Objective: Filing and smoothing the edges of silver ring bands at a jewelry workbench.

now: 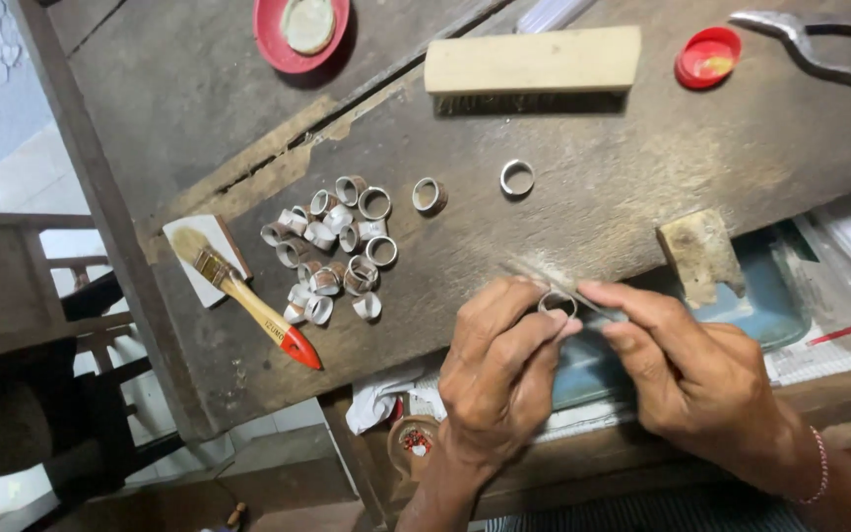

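My left hand (499, 369) pinches a small silver ring (557, 302) at the front edge of a worn wooden workbench (603, 177). My right hand (696, 369) grips a thin metal file (568, 293), its blade lying against the ring. A heap of several silver ring bands (335, 248) lies to the left on the bench. Two single rings, one (429, 194) and another (517, 177), lie apart from the heap.
A red-handled paintbrush (243, 294) rests on a white card. A wooden-backed brush (532, 61), a red dish (300, 30), a red cap (708, 55) and pliers (819, 44) lie at the far side. A small wooden bench peg (699, 254) juts out over a blue tray (770, 296).
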